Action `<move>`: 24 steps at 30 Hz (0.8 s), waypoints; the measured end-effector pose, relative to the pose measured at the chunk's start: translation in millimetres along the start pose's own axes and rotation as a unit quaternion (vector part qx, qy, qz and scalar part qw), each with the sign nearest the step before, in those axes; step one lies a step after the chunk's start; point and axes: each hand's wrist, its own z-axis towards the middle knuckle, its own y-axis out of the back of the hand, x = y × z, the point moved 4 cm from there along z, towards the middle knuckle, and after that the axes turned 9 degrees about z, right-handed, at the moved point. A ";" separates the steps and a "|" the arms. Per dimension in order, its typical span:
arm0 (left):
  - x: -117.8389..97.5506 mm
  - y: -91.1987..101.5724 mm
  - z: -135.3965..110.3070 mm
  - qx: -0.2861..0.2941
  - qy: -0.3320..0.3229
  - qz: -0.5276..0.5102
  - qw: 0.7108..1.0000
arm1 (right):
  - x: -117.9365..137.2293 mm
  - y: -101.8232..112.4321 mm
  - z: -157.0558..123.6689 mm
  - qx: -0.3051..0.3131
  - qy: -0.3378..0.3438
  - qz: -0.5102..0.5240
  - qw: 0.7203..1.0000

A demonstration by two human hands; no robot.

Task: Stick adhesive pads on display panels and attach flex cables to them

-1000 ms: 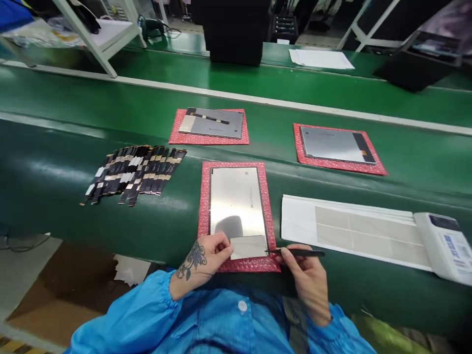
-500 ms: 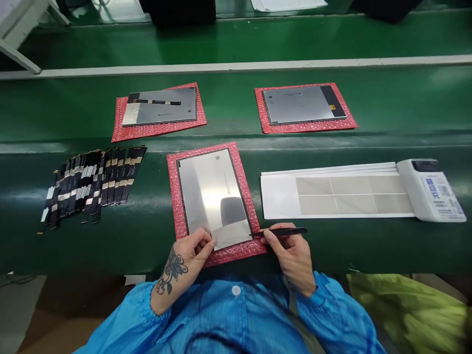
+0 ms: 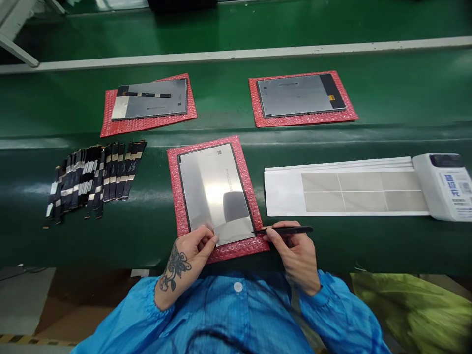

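Note:
In front of me, a flat display panel (image 3: 206, 182) with a shiny metal back lies on a red bubble-wrap sheet (image 3: 246, 167). A thin grey sticker (image 3: 236, 231) lies across its near end. My left hand (image 3: 197, 246) pinches the left end of this sticker, thumb and index finger together at the panel's near left corner. My right hand (image 3: 293, 250) is closed around black tweezers (image 3: 295, 229), held nearly level. Their tips touch the sticker's right end at the panel's right edge; whether they grip it I cannot tell.
Left lie several black flex cables (image 3: 92, 179). A white sheet of grey stickers (image 3: 283, 191) lies right, under a white boxy device (image 3: 442, 187). Further back, two display panels (image 3: 158, 105) (image 3: 295, 96) rest on red bubble wrap; the left one carries a flex cable (image 3: 147, 95).
The camera view has shifted slightly, so the table's things sit a little differently in the picture. Both hands keep nearly the same pose at the sticker.

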 end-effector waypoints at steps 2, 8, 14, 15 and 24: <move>0.9 -0.7 -0.6 -0.001 -0.006 0.006 1.000 | -0.2 0.5 0.0 -0.004 -0.001 -0.001 1.000; 2.6 -4.7 -3.7 -0.031 -0.039 0.045 0.998 | -3.3 2.9 1.4 -0.005 0.006 -0.006 1.000; -2.3 -4.2 -3.6 -0.036 -0.060 0.072 0.995 | -5.5 4.1 1.1 -0.021 -0.015 0.002 1.000; -3.0 -4.0 -3.1 -0.033 -0.060 0.077 0.995 | -5.7 4.2 1.0 -0.024 -0.021 0.005 0.999; -3.9 -2.1 -0.5 -0.007 -0.022 0.146 0.989 | -5.8 3.4 0.9 -0.033 -0.008 -0.012 0.999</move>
